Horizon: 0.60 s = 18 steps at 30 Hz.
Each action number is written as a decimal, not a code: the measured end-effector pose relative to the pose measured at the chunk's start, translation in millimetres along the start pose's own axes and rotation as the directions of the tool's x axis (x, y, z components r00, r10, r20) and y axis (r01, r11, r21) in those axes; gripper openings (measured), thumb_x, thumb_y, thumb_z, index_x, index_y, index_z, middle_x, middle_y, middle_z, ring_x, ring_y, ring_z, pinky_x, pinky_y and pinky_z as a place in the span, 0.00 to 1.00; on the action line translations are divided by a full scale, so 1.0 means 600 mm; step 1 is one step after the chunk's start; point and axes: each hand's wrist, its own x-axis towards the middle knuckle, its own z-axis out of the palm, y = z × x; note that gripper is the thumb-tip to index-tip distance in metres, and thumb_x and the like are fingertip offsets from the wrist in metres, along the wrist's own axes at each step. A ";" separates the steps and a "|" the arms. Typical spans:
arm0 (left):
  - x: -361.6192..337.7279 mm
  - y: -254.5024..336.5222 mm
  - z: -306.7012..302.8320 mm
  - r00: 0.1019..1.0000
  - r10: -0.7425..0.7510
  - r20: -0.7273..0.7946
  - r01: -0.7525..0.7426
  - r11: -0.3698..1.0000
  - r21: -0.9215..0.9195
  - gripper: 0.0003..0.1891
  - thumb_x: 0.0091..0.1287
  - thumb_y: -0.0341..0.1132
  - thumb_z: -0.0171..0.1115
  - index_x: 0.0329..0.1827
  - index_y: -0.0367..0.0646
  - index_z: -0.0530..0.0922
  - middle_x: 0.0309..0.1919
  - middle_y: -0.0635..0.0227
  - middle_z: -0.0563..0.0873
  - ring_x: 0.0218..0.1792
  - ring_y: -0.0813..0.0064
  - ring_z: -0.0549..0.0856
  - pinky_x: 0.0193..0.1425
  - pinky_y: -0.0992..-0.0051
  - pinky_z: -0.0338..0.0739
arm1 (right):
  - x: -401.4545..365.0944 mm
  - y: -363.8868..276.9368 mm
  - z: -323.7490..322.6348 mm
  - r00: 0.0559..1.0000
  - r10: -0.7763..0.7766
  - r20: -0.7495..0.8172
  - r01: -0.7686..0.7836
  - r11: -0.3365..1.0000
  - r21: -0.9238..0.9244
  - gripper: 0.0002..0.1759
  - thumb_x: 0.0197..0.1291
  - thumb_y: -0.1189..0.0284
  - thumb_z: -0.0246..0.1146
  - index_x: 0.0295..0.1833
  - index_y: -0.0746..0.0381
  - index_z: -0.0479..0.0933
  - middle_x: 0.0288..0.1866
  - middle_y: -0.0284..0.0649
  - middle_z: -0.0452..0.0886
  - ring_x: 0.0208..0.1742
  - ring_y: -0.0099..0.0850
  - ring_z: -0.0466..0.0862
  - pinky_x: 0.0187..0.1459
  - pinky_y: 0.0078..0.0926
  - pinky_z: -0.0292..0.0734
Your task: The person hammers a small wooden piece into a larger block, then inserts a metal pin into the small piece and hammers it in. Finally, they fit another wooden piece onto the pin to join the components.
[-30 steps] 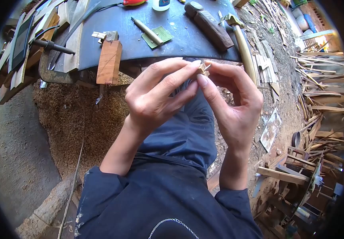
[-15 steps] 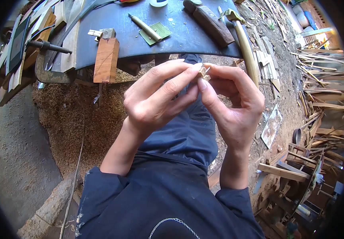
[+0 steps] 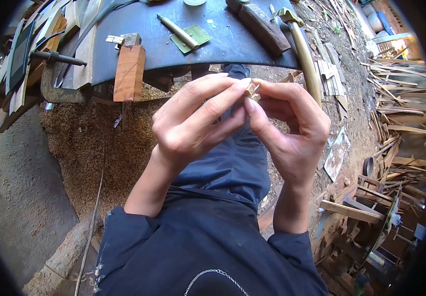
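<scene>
Both of my hands meet in front of my chest, above my dark blue trouser leg. A tiny pale wooden piece [image 3: 253, 90] is pinched between the fingertips of my left hand [image 3: 193, 121] and my right hand [image 3: 287, 130]. Most of the piece is hidden by the fingers, so its shape is hard to make out. My arms come up from dark blue sleeves at the bottom of the view.
A dark bench top [image 3: 139, 44] lies ahead with a reddish wooden block [image 3: 129, 71], a pale-handled tool [image 3: 177, 32], a green pad [image 3: 190, 37], a dark wooden bar [image 3: 262, 27] and a hammer-like tool [image 3: 302, 49]. Sawdust covers the ground at left; wood offcuts are piled at right.
My hands have stayed pinched on the small piece, shifting slightly lower in view; the bench has slid a little toward the top as my head tilted.
</scene>
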 end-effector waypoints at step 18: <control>-0.002 -0.010 -0.019 0.997 -0.021 0.080 0.024 0.999 -0.028 0.22 0.58 0.28 0.86 0.57 0.38 0.92 0.51 0.56 0.94 0.52 0.62 0.95 0.57 0.65 0.94 | -0.001 -0.009 -0.004 0.994 -0.075 0.086 0.076 0.997 -0.009 0.17 0.61 0.82 0.80 0.55 0.71 0.87 0.47 0.44 0.92 0.48 0.31 0.96 0.49 0.26 0.94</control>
